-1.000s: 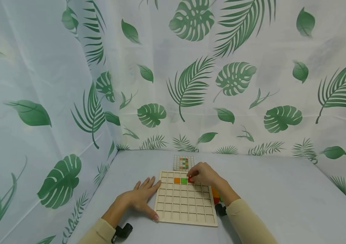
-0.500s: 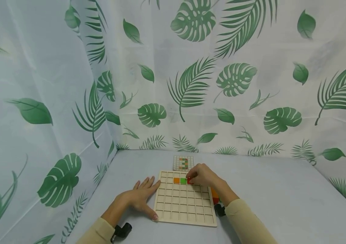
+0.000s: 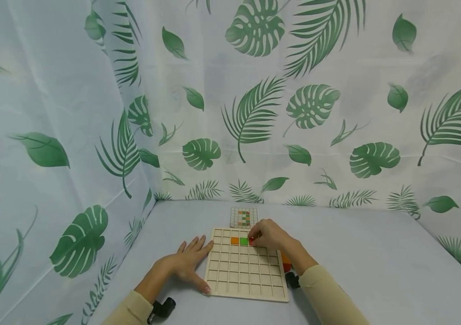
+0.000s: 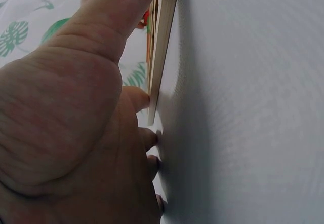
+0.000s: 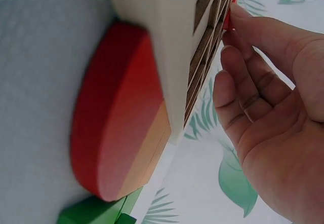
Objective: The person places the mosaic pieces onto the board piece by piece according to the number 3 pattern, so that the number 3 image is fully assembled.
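A pale wooden grid board (image 3: 244, 272) lies on the table, with an orange tile (image 3: 235, 241) and a green tile (image 3: 244, 241) side by side in its second row. Just right of the green one, my right hand (image 3: 272, 234) pinches a small red tile (image 3: 251, 242) between thumb and fingertips, low at a cell. The right wrist view shows that red tile (image 5: 227, 22) partly covered by the fingers. My left hand (image 3: 186, 265) lies spread along the board's left side, index finger and thumb touching its edge; in the left wrist view the thumb (image 4: 109, 16) reaches along the board's side.
Beyond the board lies a small card (image 3: 243, 218) printed with a coloured grid pattern. Against the board's right side sit a red block (image 5: 121, 122), an orange block (image 5: 152, 150) and green blocks (image 5: 96, 210), mostly behind my right forearm in the head view. Leaf-print curtains (image 3: 320, 180) border the table.
The red tile has come down slightly into line beside the green tile, still in my right hand's pinch. My left hand keeps its place on the board's edge.
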`<state>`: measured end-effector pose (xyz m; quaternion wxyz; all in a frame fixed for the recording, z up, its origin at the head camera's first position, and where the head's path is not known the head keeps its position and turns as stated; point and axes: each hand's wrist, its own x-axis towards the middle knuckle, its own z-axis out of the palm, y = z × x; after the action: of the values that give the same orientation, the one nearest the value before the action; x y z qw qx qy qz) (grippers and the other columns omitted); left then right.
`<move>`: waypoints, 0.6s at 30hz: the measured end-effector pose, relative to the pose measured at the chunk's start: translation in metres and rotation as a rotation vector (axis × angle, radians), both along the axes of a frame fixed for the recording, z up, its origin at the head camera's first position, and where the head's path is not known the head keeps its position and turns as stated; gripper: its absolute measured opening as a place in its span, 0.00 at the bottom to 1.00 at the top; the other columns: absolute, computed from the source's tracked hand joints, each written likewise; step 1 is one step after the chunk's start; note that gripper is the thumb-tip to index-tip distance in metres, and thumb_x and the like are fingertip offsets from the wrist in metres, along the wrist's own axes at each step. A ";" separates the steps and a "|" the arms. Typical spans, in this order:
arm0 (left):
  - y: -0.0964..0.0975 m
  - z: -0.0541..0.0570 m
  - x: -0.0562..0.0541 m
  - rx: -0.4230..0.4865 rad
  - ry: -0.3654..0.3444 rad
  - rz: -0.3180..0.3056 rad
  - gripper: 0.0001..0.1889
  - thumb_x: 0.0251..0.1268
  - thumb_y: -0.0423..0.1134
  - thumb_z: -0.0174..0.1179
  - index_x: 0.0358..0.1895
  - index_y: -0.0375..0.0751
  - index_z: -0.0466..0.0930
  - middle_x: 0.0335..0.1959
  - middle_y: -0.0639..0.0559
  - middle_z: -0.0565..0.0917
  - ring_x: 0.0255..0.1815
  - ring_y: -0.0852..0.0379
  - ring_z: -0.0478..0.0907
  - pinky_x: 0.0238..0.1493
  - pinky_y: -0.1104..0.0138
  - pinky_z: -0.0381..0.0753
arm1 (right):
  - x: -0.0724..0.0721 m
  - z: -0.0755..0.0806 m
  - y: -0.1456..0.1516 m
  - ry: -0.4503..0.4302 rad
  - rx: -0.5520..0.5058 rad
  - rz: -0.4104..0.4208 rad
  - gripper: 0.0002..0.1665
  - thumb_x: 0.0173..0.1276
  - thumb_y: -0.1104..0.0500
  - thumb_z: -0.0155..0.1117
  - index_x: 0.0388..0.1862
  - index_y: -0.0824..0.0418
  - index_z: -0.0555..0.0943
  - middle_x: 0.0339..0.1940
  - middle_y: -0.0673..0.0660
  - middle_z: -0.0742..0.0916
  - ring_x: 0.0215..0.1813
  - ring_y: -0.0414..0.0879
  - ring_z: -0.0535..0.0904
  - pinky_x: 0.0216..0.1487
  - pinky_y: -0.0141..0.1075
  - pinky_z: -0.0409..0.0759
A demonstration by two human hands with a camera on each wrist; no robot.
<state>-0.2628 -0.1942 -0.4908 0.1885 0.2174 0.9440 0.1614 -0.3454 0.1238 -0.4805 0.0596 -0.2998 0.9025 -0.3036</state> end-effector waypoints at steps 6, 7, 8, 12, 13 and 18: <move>0.001 0.000 0.000 -0.006 0.014 0.003 0.74 0.38 0.76 0.76 0.87 0.52 0.43 0.88 0.41 0.39 0.88 0.40 0.33 0.84 0.39 0.33 | -0.001 -0.002 0.001 0.025 0.033 0.007 0.05 0.64 0.67 0.76 0.37 0.58 0.93 0.34 0.48 0.91 0.36 0.40 0.82 0.36 0.35 0.83; 0.002 0.000 0.000 -0.010 0.016 0.003 0.74 0.38 0.76 0.76 0.87 0.52 0.43 0.88 0.41 0.39 0.88 0.40 0.33 0.84 0.38 0.33 | -0.001 -0.002 0.001 0.028 0.031 0.010 0.05 0.64 0.67 0.76 0.37 0.58 0.93 0.34 0.49 0.91 0.36 0.40 0.82 0.36 0.35 0.83; 0.002 0.000 0.000 -0.014 0.017 0.003 0.74 0.38 0.76 0.76 0.87 0.52 0.43 0.88 0.40 0.39 0.88 0.40 0.33 0.84 0.38 0.34 | 0.000 -0.001 0.001 0.032 0.030 0.013 0.05 0.64 0.67 0.76 0.37 0.58 0.93 0.34 0.49 0.91 0.36 0.40 0.82 0.36 0.35 0.83; 0.002 0.001 0.001 -0.022 0.014 0.005 0.73 0.39 0.76 0.76 0.87 0.52 0.42 0.88 0.41 0.39 0.88 0.40 0.33 0.84 0.38 0.34 | 0.001 -0.001 0.001 0.032 0.025 0.013 0.05 0.65 0.65 0.76 0.38 0.58 0.93 0.35 0.49 0.91 0.36 0.41 0.82 0.36 0.35 0.83; 0.002 0.001 0.002 -0.022 0.014 0.005 0.73 0.39 0.76 0.76 0.87 0.52 0.42 0.88 0.41 0.39 0.88 0.40 0.33 0.84 0.38 0.35 | 0.001 -0.001 0.000 0.030 0.027 0.008 0.04 0.65 0.65 0.76 0.38 0.57 0.93 0.35 0.48 0.91 0.37 0.40 0.82 0.36 0.35 0.83; 0.003 0.001 0.003 -0.029 0.014 0.009 0.73 0.39 0.76 0.76 0.87 0.53 0.43 0.88 0.41 0.40 0.88 0.39 0.34 0.84 0.38 0.36 | 0.003 -0.002 0.003 0.046 0.031 -0.027 0.03 0.67 0.61 0.75 0.39 0.56 0.92 0.37 0.48 0.91 0.38 0.41 0.81 0.37 0.36 0.82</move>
<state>-0.2603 -0.1909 -0.4897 0.1844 0.2116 0.9485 0.1469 -0.3424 0.1263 -0.4822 0.0394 -0.2933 0.9121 -0.2837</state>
